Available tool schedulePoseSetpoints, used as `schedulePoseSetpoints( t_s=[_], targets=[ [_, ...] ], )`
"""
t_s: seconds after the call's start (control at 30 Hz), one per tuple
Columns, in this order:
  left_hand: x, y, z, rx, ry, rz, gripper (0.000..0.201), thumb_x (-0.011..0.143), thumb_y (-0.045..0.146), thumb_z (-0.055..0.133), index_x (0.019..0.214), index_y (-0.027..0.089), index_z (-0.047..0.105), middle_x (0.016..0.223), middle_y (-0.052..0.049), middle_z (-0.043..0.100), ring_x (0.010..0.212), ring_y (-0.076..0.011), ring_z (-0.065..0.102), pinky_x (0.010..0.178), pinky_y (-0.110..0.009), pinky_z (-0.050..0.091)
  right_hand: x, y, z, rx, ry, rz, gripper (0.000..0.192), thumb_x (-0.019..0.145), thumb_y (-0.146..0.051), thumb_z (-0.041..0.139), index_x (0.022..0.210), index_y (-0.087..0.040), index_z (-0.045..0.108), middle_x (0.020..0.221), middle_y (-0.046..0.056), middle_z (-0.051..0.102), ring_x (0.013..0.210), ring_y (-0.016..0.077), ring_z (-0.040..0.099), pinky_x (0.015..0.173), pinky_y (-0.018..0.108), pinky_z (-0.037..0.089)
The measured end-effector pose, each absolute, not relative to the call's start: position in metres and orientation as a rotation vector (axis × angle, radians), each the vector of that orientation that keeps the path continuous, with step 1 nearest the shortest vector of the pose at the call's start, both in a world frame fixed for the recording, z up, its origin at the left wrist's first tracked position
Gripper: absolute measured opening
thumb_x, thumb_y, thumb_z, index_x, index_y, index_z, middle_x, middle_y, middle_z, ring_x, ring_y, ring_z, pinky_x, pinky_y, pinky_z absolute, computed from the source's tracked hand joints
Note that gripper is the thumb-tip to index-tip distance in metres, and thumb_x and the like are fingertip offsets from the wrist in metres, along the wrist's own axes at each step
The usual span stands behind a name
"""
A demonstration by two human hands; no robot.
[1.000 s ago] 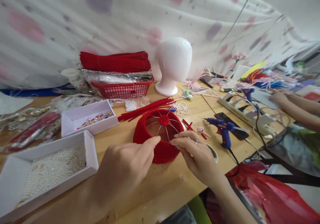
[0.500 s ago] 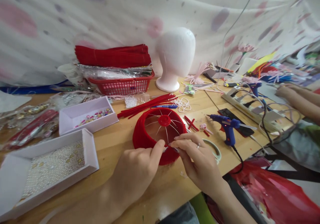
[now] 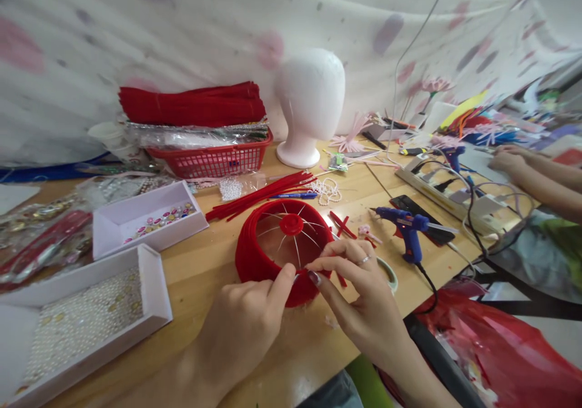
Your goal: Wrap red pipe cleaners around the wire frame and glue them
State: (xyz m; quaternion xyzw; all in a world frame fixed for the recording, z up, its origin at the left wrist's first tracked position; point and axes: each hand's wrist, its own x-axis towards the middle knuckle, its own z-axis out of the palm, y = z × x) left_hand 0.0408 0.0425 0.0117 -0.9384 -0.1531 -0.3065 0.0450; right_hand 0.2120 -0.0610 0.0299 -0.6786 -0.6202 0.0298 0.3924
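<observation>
A round frame wrapped in red chenille stems (image 3: 252, 247) sits on the wooden table, with thin white wire spokes running to a red coiled disc (image 3: 291, 224) at its middle. My left hand (image 3: 243, 314) grips the near rim, thumb on top and fingers curled, the fingertips partly hidden. Close beside it, my right hand (image 3: 361, 287), a ring on one finger, pinches the same rim between thumb and forefinger. Short red stem pieces (image 3: 343, 225) lie just beyond my right hand. A pale tape roll (image 3: 390, 274) is partly covered by that hand.
Right of the frame stands a blue glue gun (image 3: 409, 229), near a phone (image 3: 425, 220) and a power strip (image 3: 450, 199). White boxes of pearls (image 3: 82, 317) and gems (image 3: 150, 217) are at left. Behind are a red basket (image 3: 213, 159) and a foam head (image 3: 311, 105). A co-worker's hands (image 3: 509, 159) show far right.
My right thumb and forefinger have shifted along the near rim, and the thumbnail now shows. My left hand keeps its hold. The whole view has swung slightly, moving everything leftward.
</observation>
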Motion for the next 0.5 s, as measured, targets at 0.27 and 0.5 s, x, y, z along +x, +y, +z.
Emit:
schedulePoseSetpoints(
  t_s=[0.27, 0.5],
  targets=[
    [0.041, 0.041, 0.010, -2.867, -0.467, -0.927, 0.031, 0.100, 0.006, 0.029, 0.114, 0.011, 0.057, 0.053, 0.005, 0.062, 0.038, -0.0149, 0.061, 0.035, -0.024, 0.043, 0.210, -0.057, 0.029, -1.727, -1.546, 0.059, 0.014, 0.092, -0.015, 0.060, 0.096, -0.025, 0.069, 0.098, 0.003, 0.062, 0.094, 0.0207, 0.056, 0.079, 0.035, 0.044],
    [0.041, 0.039, 0.012, -2.856, -0.481, -0.926, 0.031, 0.101, 0.008, 0.030, 0.112, 0.012, 0.058, 0.051, 0.005, 0.061, 0.037, -0.0161, 0.060, 0.033, -0.026, 0.040, 0.226, -0.070, 0.030, -1.618, -1.410, -0.034, 0.014, 0.096, -0.017, 0.061, 0.095, -0.026, 0.072, 0.093, 0.002, 0.067, 0.087, 0.0177, 0.064, 0.077, 0.032, 0.050]
  ],
)
